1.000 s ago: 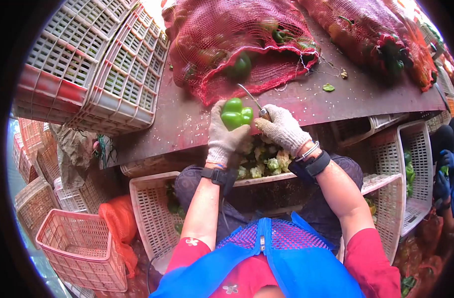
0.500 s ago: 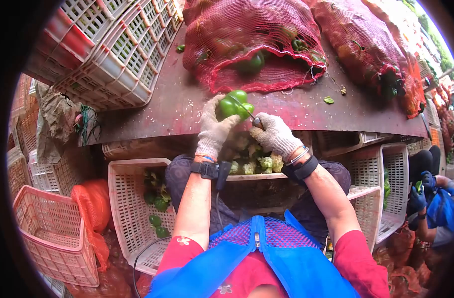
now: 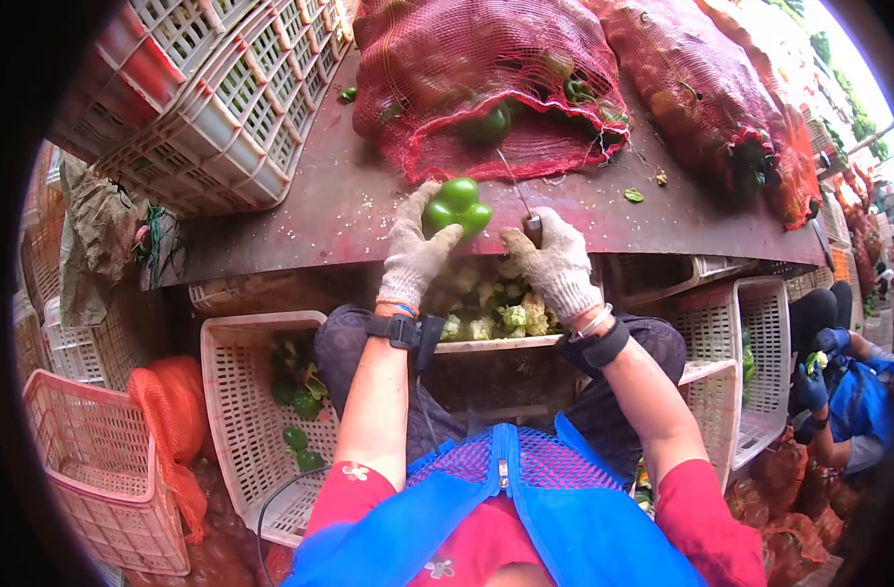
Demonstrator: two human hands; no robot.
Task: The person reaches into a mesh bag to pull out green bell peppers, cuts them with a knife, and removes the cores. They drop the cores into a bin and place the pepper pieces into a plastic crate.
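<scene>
A green bell pepper (image 3: 458,206) is held in my gloved left hand (image 3: 414,242) just over the table's near edge. My gloved right hand (image 3: 557,262) grips a thin-bladed knife (image 3: 532,227) by its dark handle, the blade pointing up and away, apart from the pepper. Beyond both hands a red mesh sack (image 3: 496,78) lies with its mouth toward me, peppers inside. Below my hands, a crate holds pale green pepper cores (image 3: 515,318).
Stacked white crates (image 3: 212,117) stand at the table's left. A crate (image 3: 256,421) with green peppers sits by my left leg. More mesh sacks (image 3: 706,88) lie at the right. A co-worker (image 3: 848,391) in blue gloves works at far right.
The knife has come away from the pepper; its blade now points up. My right hand has shifted slightly right. The pepper stays in my left hand, turned a little.
</scene>
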